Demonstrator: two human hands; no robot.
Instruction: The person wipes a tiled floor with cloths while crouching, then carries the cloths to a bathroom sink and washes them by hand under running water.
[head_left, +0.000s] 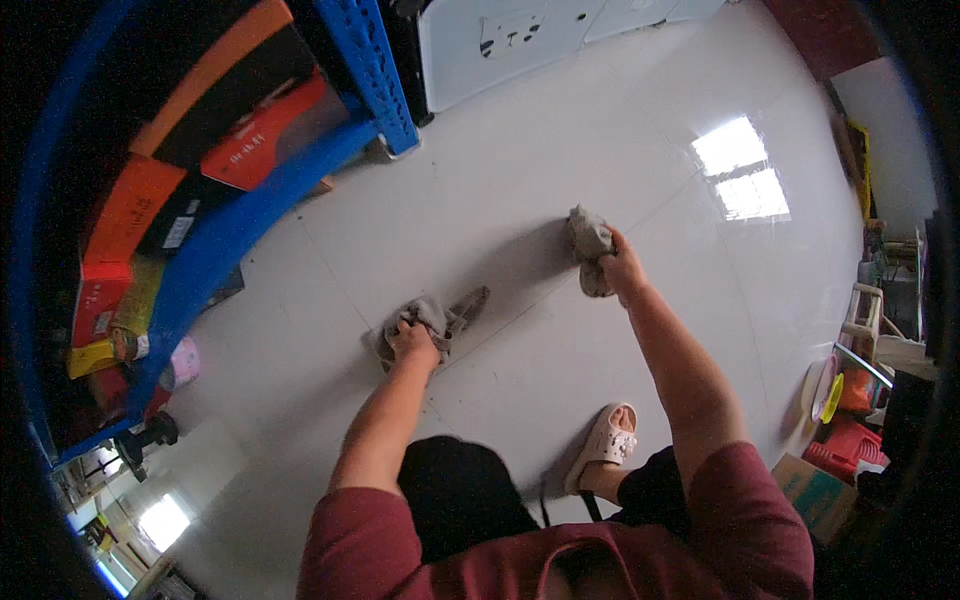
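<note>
My left hand grips a bunched grey cloth low at the glossy tiled floor. One end of that cloth trails out to the right. Farther forward and to the right, my right hand is closed around a second grey-green bundle, which looks like crumpled cloth. Part of this bundle hangs below the fingers, and I cannot tell whether it touches the floor. A long shadow stretches leftward from it.
A blue metal shelf with orange, red and black boxes curves along the left. White panels stand ahead. On the right are a small stool, a red plastic item and a cardboard box. My sandalled foot is below.
</note>
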